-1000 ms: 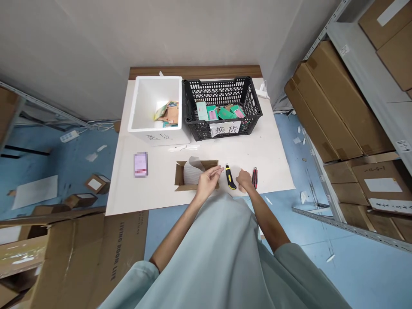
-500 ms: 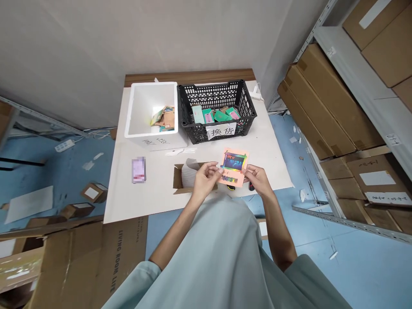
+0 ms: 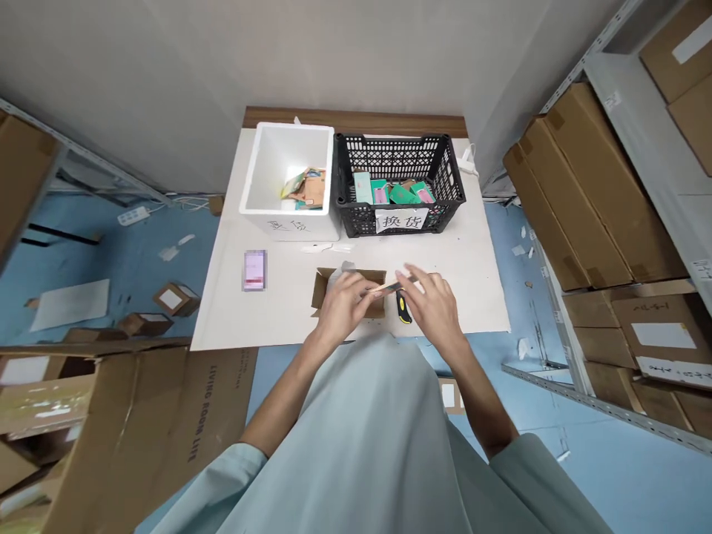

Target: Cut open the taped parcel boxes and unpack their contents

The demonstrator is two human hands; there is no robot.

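Observation:
Between both hands a thin pink card packet [image 3: 389, 286] is held nearly edge-on, so its printed face is hardly visible. My left hand [image 3: 343, 302] grips its left end, and my right hand [image 3: 430, 302] pinches its right end. Behind and below the left hand stands an open cardboard box [image 3: 377, 306], partly covered by that hand, with whitish wrapping [image 3: 340, 271] showing in it. A black and yellow utility knife [image 3: 403, 307] lies on the table just left of my right hand.
A white foam box [image 3: 289, 224] with packets inside stands at the back left of the white table [image 3: 233, 319]. Beside it is a black plastic crate [image 3: 400, 152] holding green boxes. A blurred phone-like item [image 3: 254, 270] lies left. Shelves of cartons [image 3: 595, 200] rise on the right.
The card packet has turned from face-up to nearly edge-on in my hands. My right hand has moved up and inward, uncovering the utility knife. The whole view has shifted slightly.

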